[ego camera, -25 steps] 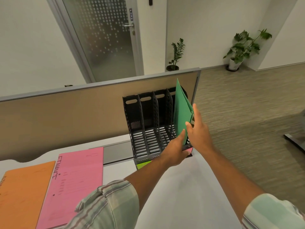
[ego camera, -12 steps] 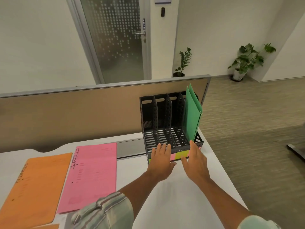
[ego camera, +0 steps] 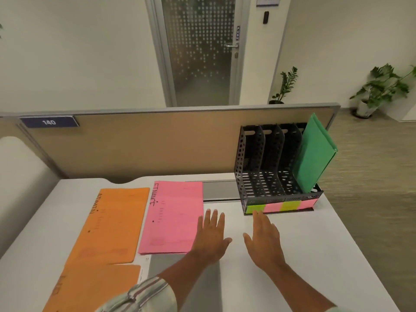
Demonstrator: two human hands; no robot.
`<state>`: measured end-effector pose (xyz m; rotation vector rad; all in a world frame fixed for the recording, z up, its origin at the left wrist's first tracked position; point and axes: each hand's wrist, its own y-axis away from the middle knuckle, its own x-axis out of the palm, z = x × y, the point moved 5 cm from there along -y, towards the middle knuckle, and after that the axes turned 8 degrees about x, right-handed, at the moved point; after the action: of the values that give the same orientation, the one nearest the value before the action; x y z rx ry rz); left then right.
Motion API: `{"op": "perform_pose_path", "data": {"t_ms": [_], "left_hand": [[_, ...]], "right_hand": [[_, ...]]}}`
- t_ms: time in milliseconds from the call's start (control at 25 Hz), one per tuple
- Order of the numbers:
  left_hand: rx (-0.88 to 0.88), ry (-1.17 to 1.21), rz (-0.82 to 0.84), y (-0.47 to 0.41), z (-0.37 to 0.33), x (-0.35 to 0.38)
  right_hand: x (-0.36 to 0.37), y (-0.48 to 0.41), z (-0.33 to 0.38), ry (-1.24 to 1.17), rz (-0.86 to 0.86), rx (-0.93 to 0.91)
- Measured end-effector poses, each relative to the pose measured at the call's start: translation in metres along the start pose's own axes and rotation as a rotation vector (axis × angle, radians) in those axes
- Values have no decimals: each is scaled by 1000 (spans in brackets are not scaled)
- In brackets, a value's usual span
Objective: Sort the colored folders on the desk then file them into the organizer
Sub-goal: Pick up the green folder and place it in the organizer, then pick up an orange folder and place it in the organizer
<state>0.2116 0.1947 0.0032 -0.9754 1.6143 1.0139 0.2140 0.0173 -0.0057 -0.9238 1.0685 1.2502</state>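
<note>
Both hands empty, the left hand [ego camera: 210, 235] spread beside the pink FINANCE folder [ego camera: 173, 216], the right hand [ego camera: 263, 236] open; a one-sided pinch could let it sag against the black organizer's [ego camera: 249, 163] dividers.

An open-plan office workstation.

A white bench [ego camera: 292, 255] backs onto a tan fabric partition panel [ego camera: 146, 145] with a grey metal rim and a dark number plate [ego camera: 49, 122] reading 140. On the bench stand a black perforated file organizer [ego camera: 267, 167] with coloured label strips along its front, holding a green folder [ego camera: 314, 156] in its rightmost slot, and flat paper folders: a pink folder [ego camera: 175, 215] hand-lettered FINANCE and an orange folder [ego camera: 112, 224] lettered ADMIN. Beyond the partition are a frosted glass door [ego camera: 198, 50] marked PUSH, a wall-mounted card reader [ego camera: 266, 17], a small door sign [ego camera: 267, 1], grey carpet [ego camera: 378, 176] and two potted plants [ego camera: 382, 88].
</note>
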Motion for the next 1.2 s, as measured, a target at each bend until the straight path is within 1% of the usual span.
{"op": "perform_pose_path", "data": {"t_ms": [200,520,720,840,920,1080,1200], "left_hand": [[-74,-4,-7,57,74,11],[-165,8,53,122,190,22],[-268,44,50,153,270,35],[-336,50,66,164,314,36],[-390,73,66,168,344,36],[-496,114,41,172,397,35],[-597,151,33,171,432,39]], "right_hand": [[38,34,74,85,71,-100],[94,71,198,136,190,-254],[132,80,276,137,254,-359],[149,80,321,131,355,-416],[161,79,348,112,453,-467],[175,74,388,86,530,-574],[186,70,404,84,616,-564]]}}
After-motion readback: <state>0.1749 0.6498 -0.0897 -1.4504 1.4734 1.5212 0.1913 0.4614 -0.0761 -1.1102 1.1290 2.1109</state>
